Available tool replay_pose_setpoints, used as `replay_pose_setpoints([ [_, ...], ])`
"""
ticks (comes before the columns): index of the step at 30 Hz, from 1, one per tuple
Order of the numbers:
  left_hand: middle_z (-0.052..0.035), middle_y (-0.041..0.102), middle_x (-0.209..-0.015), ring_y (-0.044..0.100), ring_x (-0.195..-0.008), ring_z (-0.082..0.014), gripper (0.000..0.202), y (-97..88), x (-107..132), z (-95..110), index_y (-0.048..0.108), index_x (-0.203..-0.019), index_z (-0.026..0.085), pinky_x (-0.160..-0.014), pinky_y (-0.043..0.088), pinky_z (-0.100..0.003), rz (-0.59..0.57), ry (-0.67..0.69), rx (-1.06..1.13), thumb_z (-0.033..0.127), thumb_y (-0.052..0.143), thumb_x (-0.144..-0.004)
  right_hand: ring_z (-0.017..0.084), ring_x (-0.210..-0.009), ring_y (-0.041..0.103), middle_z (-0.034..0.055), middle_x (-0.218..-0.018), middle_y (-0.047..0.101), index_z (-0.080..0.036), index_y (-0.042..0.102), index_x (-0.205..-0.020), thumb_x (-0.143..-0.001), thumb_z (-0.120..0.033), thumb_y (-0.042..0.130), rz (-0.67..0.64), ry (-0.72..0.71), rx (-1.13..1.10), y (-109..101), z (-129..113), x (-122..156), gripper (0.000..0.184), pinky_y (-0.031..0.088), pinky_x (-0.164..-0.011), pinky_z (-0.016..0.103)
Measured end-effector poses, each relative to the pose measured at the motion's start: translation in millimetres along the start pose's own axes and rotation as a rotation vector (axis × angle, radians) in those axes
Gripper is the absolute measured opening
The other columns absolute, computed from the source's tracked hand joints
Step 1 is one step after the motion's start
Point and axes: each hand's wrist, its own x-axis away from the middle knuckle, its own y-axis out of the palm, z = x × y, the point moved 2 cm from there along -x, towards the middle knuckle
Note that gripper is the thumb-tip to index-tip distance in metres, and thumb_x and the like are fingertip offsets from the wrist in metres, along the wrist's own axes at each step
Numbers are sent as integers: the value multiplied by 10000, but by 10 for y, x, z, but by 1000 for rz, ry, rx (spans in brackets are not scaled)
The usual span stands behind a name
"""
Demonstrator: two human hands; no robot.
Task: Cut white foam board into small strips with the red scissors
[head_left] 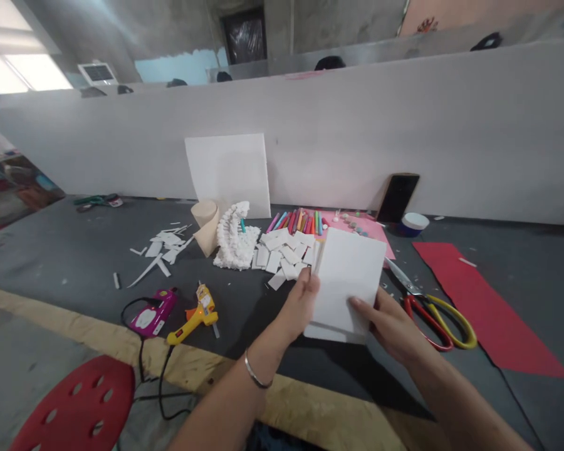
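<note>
Between my two hands I hold white boards, rectangular and stacked a little out of line, above the dark table. My left hand grips their left edge, the thumb up along the side. My right hand grips the lower right edge, its thumb flat on the top face. Just behind lies a pile of small white cut pieces, partly hidden by the boards. Close to my right hand are large scissors with one red and one yellow handle.
A yellow glue gun and a purple corded device lie front left. Further back are a white textured model, a beige paper roll, coloured pens, a leaning phone, a small tub and red paper.
</note>
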Motion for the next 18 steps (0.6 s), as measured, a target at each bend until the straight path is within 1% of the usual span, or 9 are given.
replay_pose_setpoints([
  [2, -106, 749, -1077, 625, -1158, -304, 524, -18, -18, -30, 680, -1125, 165, -1051, 432, -433, -14, -98, 197, 616, 581, -877, 319, -1163, 638, 76, -1282, 702, -265, 621, -1226, -716, -457, 840, 18, -15, -61, 33, 2, -68, 588, 528, -951, 447],
  [4, -129, 761, -1092, 643, -1159, -324, 526, -37, -22, -104, 689, -1141, 144, -1062, 433, -458, -43, -228, 363, 580, 647, -851, 299, -1200, 621, 50, -1320, 683, -294, 584, -1276, -696, -420, 859, -17, -8, -123, 45, 20, -113, 654, 518, -984, 434],
  [6, -157, 759, -1117, 649, -1166, -343, 550, -43, -11, -188, 694, -1154, 122, -1073, 430, -472, -83, -327, 463, 548, 717, -807, 279, -1237, 603, 14, -1362, 658, -341, 540, -1326, -708, -416, 848, -39, 14, -208, 65, 63, -144, 694, 516, -1003, 424],
  [8, -178, 744, -1162, 635, -1197, -355, 601, -22, 7, -256, 697, -1166, 114, -1085, 422, -475, -148, -378, 514, 560, 751, -767, 259, -1263, 589, -23, -1380, 645, -385, 510, -1358, -761, -456, 797, -24, 31, -286, 87, 123, -173, 666, 516, -1013, 414],
  [11, -170, 723, -1223, 612, -1236, -352, 688, 44, 24, -305, 679, -1223, 149, -1093, 415, -464, -250, -377, 554, 584, 794, -703, 244, -1288, 575, -44, -1369, 652, -411, 478, -1402, -831, -480, 717, 33, 14, -331, 93, 186, -210, 623, 513, -1023, 407],
  [14, -134, 701, -1281, 602, -1250, -336, 761, 111, 28, -310, 617, -1319, 225, -1083, 419, -448, -303, -328, 594, 560, 828, -670, 269, -1291, 577, -9, -1341, 674, -390, 458, -1433, -814, -449, 739, 80, -9, -295, 61, 197, -221, 683, 520, -1008, 432],
  [16, -121, 690, -1301, 595, -1256, -330, 764, 140, 34, -320, 596, -1339, 252, -1067, 427, -442, -309, -319, 606, 541, 835, -674, 288, -1290, 576, 12, -1347, 672, -362, 514, -1396, -789, -454, 760, 96, -26, -255, 33, 199, -218, 661, 522, -999, 443],
  [18, -116, 691, -1293, 591, -1257, -322, 717, 158, 46, -348, 604, -1322, 255, -1060, 424, -431, -315, -311, 598, 514, 832, -695, 294, -1296, 569, 13, -1366, 660, -337, 591, -1326, -774, -467, 770, 111, -46, -226, 2, 221, -214, 595, 506, -1017, 441],
])
